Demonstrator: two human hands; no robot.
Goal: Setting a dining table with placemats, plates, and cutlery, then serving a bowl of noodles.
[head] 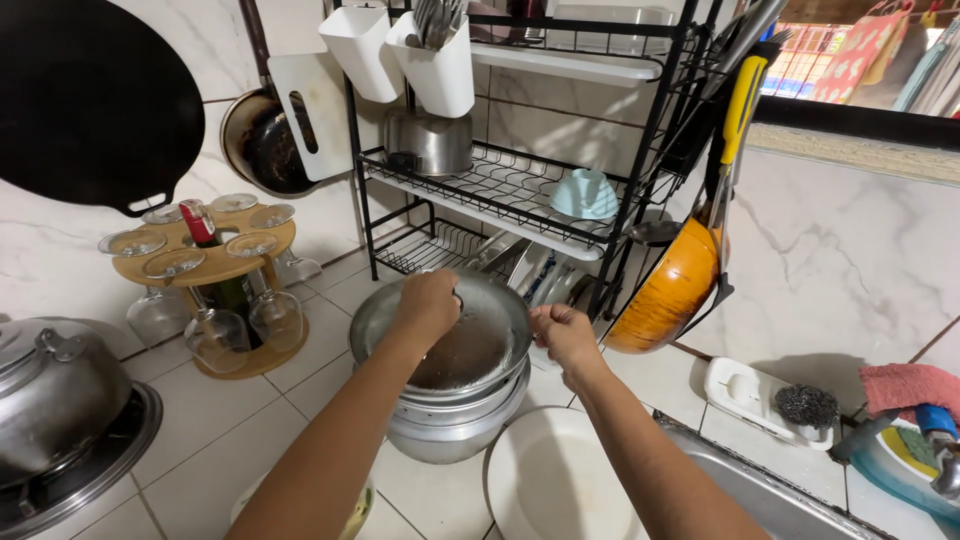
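A stack of round metal pots (455,425) stands on the white tiled counter in front of a black dish rack (520,190). On top lies a shallow metal pan (480,350), tilted a little. My left hand (428,305) grips its far left rim. My right hand (560,335) is closed on its right rim. Both forearms reach in from the bottom edge.
A wooden stand with upside-down wine glasses and a bottle (215,275) sits left. A kettle (55,395) rests on a stove at far left. A white plate (555,480) lies near the sink (760,495). An orange pan (670,285) hangs from the rack. A steel scourer (806,405) sits on a soap dish.
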